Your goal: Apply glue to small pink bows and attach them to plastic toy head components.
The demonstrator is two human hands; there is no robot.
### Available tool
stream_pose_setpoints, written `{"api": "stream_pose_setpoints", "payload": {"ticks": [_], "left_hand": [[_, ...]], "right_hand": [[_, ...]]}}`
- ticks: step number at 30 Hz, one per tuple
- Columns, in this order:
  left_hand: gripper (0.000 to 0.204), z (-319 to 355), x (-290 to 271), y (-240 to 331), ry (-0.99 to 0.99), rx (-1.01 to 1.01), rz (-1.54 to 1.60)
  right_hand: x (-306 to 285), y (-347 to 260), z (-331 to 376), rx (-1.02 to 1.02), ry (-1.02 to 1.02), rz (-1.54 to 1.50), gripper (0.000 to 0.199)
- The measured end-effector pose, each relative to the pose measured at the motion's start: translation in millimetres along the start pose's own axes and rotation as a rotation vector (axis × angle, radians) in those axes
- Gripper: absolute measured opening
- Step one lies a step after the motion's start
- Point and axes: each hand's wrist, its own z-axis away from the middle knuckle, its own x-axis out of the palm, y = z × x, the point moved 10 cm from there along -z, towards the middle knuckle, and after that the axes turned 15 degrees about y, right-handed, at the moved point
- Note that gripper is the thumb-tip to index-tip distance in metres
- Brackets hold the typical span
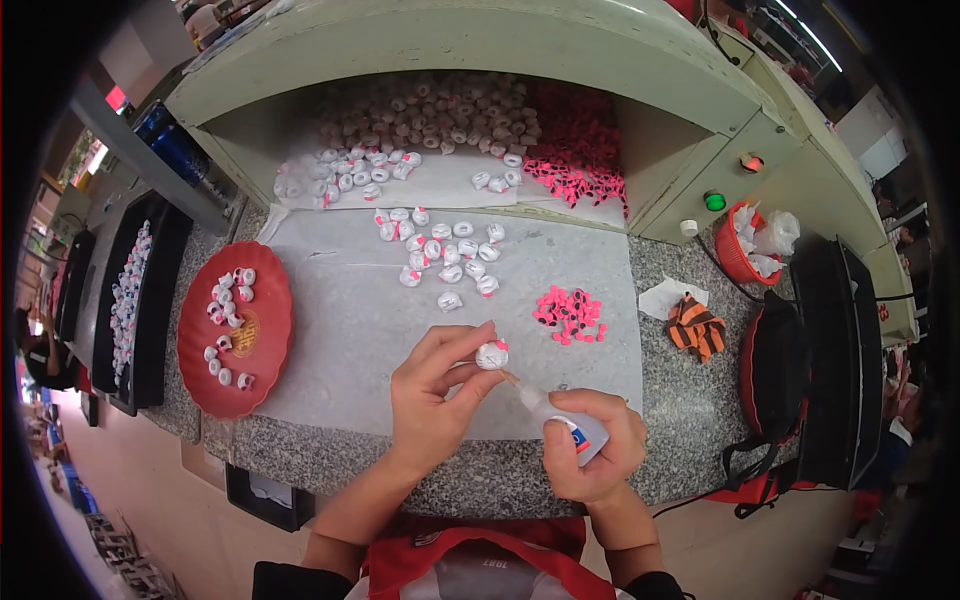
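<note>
Between its thumb and fingers, my left hand [440, 385] pinches a small round white piece [491, 355] with a bit of pink on it. My right hand [598, 445] is wrapped round a translucent squeeze bottle of glue [572, 425], tilted so its thin nozzle points at the underside of the white piece. Whether the tip touches cannot be made out. Beyond my hands, several similar white pieces [450, 255] lie loose on a pale sheet [340, 330]. Right of them is a small heap of pink and black bits [570, 315].
A red scalloped plate [190, 330] at left holds several white pieces. Behind, a green metal cabinet [480, 35] shelters big piles of white and pink pieces. At right are an orange striped cloth [697, 328], a red basket [735, 258] and a black bag [772, 365]. Black trays flank the counter.
</note>
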Motion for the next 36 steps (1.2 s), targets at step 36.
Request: {"api": "stream_pose_setpoints", "payload": {"ticks": [36], "left_hand": [[0.038, -0.6, 1.9, -26.4, -0.076, -0.374, 0.251]], "right_hand": [[-5.2, 0.4, -4.9, 0.029, -0.024, -0.013, 0.015]]}}
